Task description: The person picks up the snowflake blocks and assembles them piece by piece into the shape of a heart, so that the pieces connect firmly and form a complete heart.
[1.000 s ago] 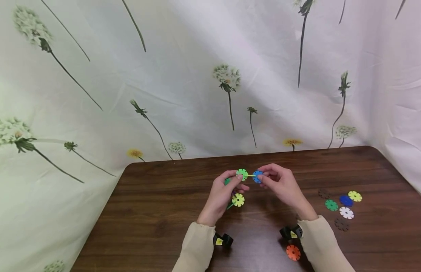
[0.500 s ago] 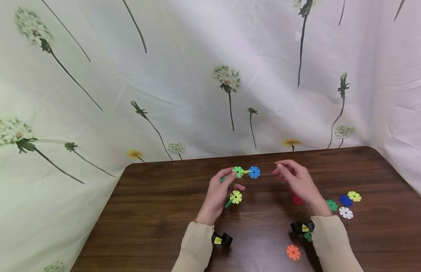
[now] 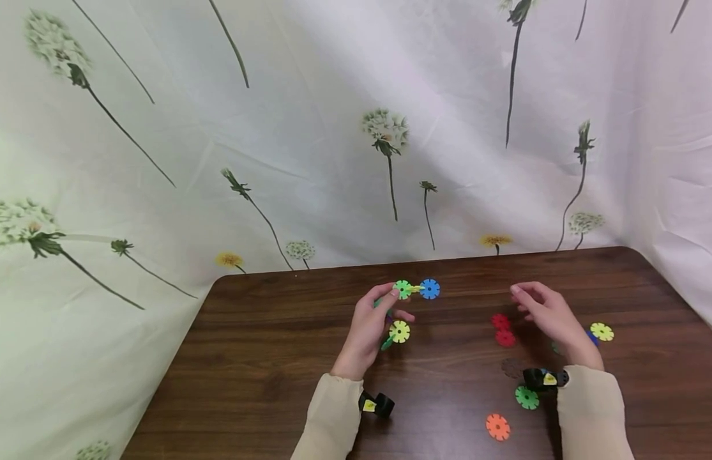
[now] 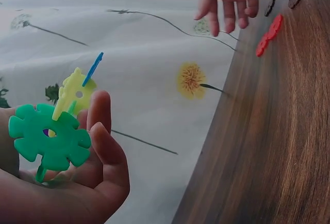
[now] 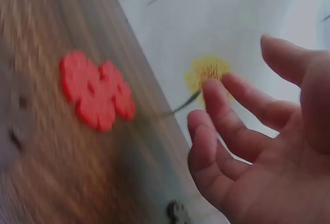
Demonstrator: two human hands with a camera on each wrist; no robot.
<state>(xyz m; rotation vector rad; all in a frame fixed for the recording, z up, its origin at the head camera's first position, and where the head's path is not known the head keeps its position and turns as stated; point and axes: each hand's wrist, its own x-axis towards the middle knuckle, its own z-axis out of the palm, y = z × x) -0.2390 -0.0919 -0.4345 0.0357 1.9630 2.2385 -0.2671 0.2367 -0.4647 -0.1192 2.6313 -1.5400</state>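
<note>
left grip [image 3: 367, 326] pinching the disc chain [image 4: 62, 140], right grip [image 3: 550, 314] loosely curled, empty, prob between joins, next needs a loose disc [image 3: 509, 338]

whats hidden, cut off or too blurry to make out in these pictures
- Left wrist view: the purple piece, only a speck showing through the hole of the green disc.
- Head view: the dark blue disc, mostly hidden by the right wrist.
- Right wrist view: the dark disc, blurred and cut off by the left edge.
</note>
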